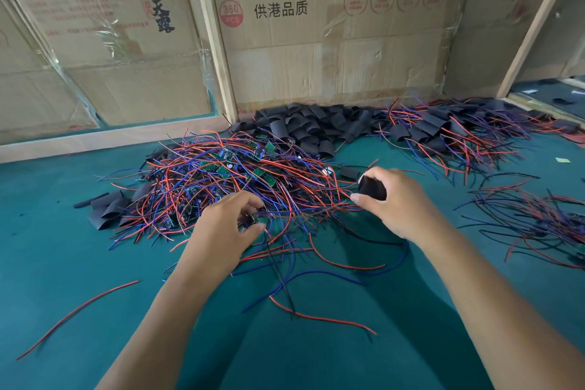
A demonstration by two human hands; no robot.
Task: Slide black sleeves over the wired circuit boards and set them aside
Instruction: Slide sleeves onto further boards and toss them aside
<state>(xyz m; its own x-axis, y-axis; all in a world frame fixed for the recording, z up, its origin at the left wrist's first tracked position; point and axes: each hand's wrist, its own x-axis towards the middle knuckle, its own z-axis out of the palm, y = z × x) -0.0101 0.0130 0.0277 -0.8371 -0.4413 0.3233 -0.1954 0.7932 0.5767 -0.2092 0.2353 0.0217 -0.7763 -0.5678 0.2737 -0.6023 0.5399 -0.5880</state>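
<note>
At three o'clock the right hand (391,200) pinches a short black tubular sleeve (372,187), mouth toward the left hand (228,228), whose grip curls round a small wired circuit board (251,219), seemingly for threading, on the green surface (63,263).

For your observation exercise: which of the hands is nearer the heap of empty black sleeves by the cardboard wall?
Right hand, just below the heap of empty black sleeves; left hand lies lower-left, farther off.
</note>
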